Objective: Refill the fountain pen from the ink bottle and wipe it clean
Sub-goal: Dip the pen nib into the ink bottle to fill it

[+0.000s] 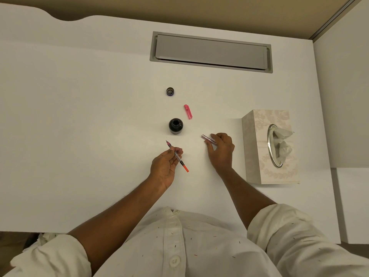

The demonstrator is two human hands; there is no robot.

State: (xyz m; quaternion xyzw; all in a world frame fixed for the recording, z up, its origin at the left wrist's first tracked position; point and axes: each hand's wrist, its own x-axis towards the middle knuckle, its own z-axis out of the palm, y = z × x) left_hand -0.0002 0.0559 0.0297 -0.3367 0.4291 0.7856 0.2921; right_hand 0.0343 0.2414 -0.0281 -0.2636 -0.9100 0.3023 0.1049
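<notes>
My left hand point(164, 166) grips the fountain pen's nib section with its clear converter and orange end point(177, 156); the nib points up toward the ink bottle. The open dark ink bottle point(176, 126) stands just beyond the nib, apart from it. My right hand point(220, 150) rests on the white table with its fingers on the pink-purple pen barrel point(208, 139), which lies on the table to the right of the bottle. The bottle's cap point(170, 91) sits farther back. A pink pen cap point(188, 111) lies between the bottle cap and the barrel.
A patterned tissue box point(257, 148) with a tissue point(281, 144) sticking out stands to the right of my right hand. A grey cable hatch point(211, 51) is set into the white table point(79, 116) at the back. A side panel rises at the far right.
</notes>
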